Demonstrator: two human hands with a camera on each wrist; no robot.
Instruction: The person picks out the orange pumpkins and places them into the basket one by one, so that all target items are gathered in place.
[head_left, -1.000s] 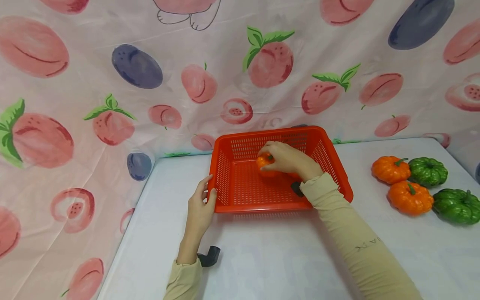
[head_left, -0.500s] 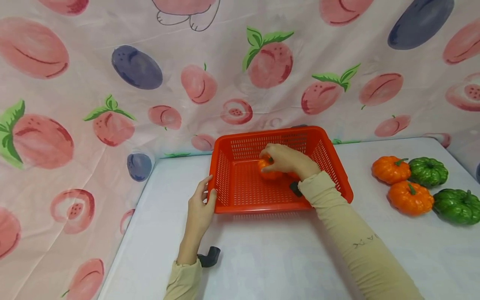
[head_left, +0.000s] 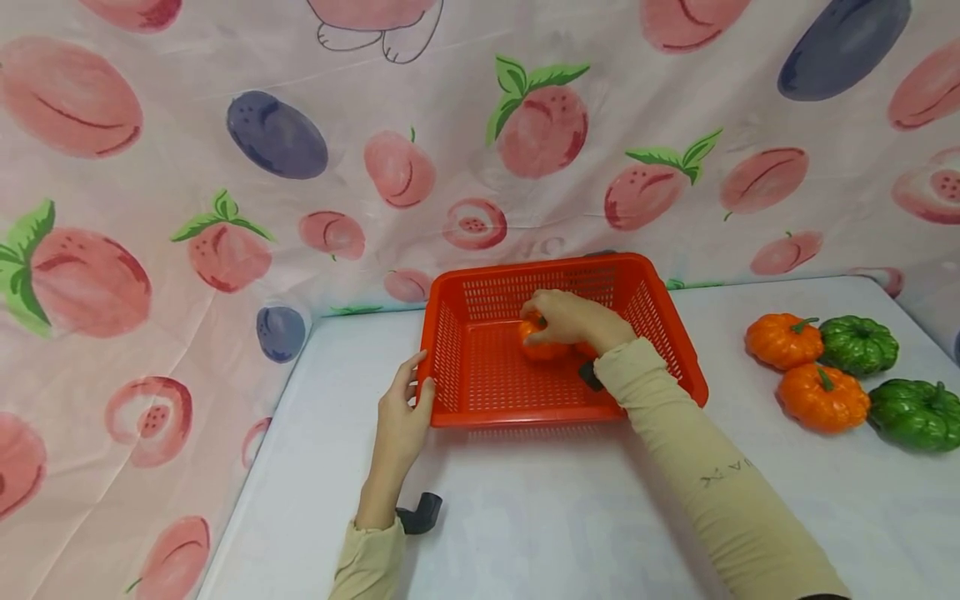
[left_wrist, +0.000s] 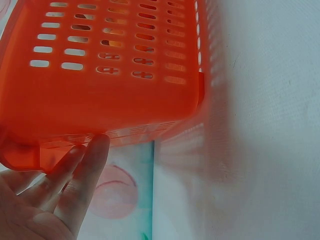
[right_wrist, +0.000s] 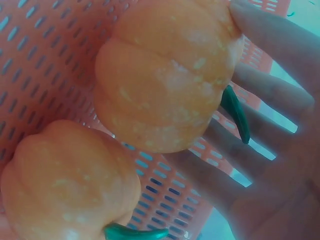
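A red plastic basket (head_left: 525, 414) with slotted walls stands on the white table against the backdrop. My left hand (head_left: 400, 417) holds its left side, thumb at the front corner and fingers along the rim; the left wrist view shows those fingers (left_wrist: 92, 162) against the basket wall. Inside the basket, my right hand (head_left: 573, 318) grips an orange pumpkin (head_left: 536, 342) from above. In the right wrist view the fingers spread around this pumpkin (right_wrist: 165, 80), its green stem toward the palm. A second orange pumpkin (right_wrist: 70, 180) lies beside it, mostly hidden by my wrist in the head view.
Right of the basket sit two more orange pumpkins (head_left: 823, 398) and two green pumpkins (head_left: 858, 344), grouped together. A fruit-print cloth (head_left: 465, 150) hangs behind and to the left of the table (head_left: 525, 517). A black strap end (head_left: 422, 512) sticks out from my left wrist.
My right hand has shifted slightly down and to the right with the pumpkin, which shows more below the fingers now. The left hand keeps its place on the basket.
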